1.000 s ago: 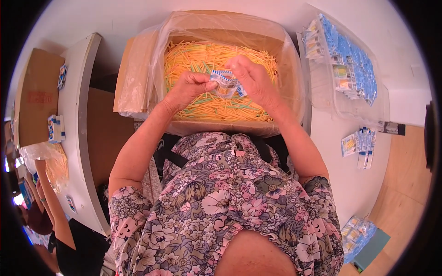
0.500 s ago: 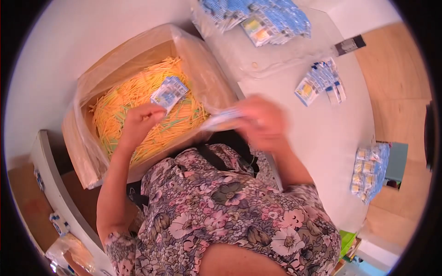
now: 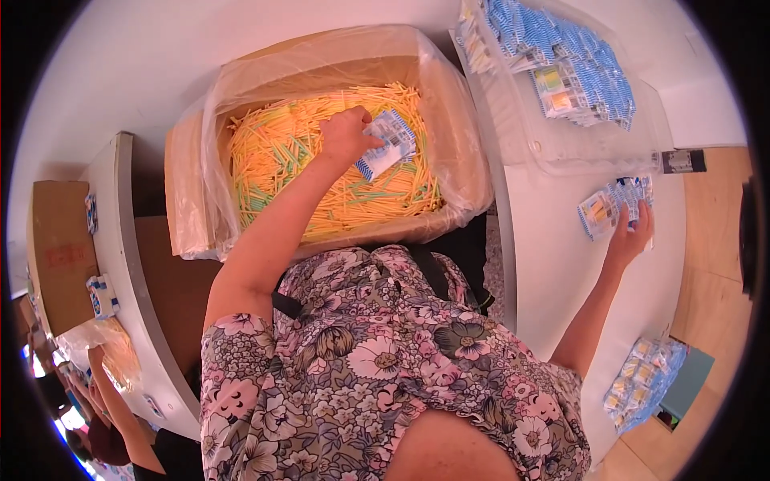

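Inside the plastic-lined box, my left hand (image 3: pixel 346 136) is at the left edge of some blue-and-white printed packets (image 3: pixel 391 143). Its thumb and index finger are apart, one touching the packet edge. These packets lie on a heap of thin yellow, orange and green sticks (image 3: pixel 293 164). Away to the right, my right hand (image 3: pixel 632 231) reaches over a small overlapping pile of similar packets (image 3: pixel 600 212) on the white table. Its fingers are spread across the top of that pile, touching it.
The cardboard box (image 3: pixel 186 180) with its clear liner stands ahead of me. A clear plastic tub (image 3: pixel 577 152) full of packets sits at the back right. Bundled packets (image 3: pixel 646 381) lie by the table's right edge (image 3: pixel 553 272). Another person's arm (image 3: pixel 120 401) shows at lower left.
My left hand has moved forward to the packets in the box. My right hand has swung right from the box's near corner, where it held a blurred packet, to the table pile. The view has shifted.
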